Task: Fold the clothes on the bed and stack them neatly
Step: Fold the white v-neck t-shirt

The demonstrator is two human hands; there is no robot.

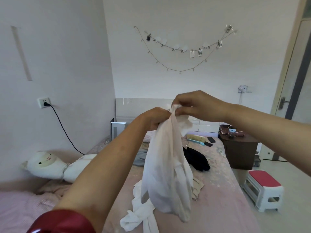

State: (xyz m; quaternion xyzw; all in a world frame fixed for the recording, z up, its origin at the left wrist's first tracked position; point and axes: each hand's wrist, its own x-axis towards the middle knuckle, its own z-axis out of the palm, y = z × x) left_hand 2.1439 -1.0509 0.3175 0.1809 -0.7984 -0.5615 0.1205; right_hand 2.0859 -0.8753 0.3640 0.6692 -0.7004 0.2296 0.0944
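Just beneath the left hand (157,117) and right hand (193,105), both pinching it, the white garment (165,167) is dangling bunched, risking a crooked fold.

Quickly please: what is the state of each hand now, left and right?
Left hand: grips the white garment near its top.
Right hand: pinches the same garment's top edge.

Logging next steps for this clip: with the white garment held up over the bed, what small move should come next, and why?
Probably draw the hands apart along the top edge. The left hand and right hand pinch the white garment almost together, so it hangs bunched and twisted above the bed, too crumpled to fold.
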